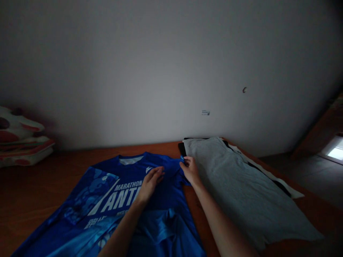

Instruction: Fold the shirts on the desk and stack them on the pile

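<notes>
A blue T-shirt [171, 192] with white "MARATHON" lettering lies spread on the wooden surface, its neckline toward the wall. Its left-side sleeve is folded in over the chest, and the lower part is bunched up near me. My right hand [190, 169] pinches the edge of the right-side sleeve between thumb and fingers. Over the chest, beside the lettering, my left hand [152, 182] is held with fingers loosely stretched and nothing in them. Whether it touches the cloth I cannot tell.
Grey clothing [235, 192] lies flat on the right, over black and white pieces. Folded patterned bedding [24, 142] sits at the far left. A pale wall [150, 78] rises behind the wooden surface [34, 189]. Floor [308, 175] shows beyond its right edge.
</notes>
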Motion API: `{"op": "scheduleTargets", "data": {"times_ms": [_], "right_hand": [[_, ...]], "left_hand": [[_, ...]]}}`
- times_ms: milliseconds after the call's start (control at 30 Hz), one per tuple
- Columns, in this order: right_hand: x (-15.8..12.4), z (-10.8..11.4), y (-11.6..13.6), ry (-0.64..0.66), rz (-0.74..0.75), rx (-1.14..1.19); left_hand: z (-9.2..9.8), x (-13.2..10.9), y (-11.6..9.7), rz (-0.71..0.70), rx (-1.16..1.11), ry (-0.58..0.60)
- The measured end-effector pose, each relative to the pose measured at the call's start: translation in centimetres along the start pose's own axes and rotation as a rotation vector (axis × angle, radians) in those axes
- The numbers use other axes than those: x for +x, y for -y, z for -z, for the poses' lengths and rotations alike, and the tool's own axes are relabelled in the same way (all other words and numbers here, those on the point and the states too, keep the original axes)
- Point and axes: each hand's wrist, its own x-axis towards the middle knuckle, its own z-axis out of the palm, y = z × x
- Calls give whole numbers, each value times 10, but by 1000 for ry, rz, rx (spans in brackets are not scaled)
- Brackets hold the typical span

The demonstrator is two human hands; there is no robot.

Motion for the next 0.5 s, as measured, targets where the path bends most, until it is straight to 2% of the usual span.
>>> {"op": "scheduleTargets", "data": {"times_ms": [67,133,167,200,267,333,400,500], "right_hand": [[-9,1,22,172,67,124],[-20,4,45,464,156,296],[-26,7,54,530,195,323],[-31,9,61,556,227,295],[-40,14,67,505,266,119],[-48,18,63,492,302,-112],[-56,22,57,543,355,-303],[-66,26,53,608,439,-442]], "left_hand": [[3,1,-2,75,-109,-23],[6,1,-9,177,-265,-43],[7,0,-13,221,-357,-49],[8,-1,-17,253,-444,-56],[8,-2,-22,281,-550,-74],[7,-3,-22,285,-542,-96],[7,-1,-18,294,-516,-139],[11,5,-11,272,-501,-206]]}}
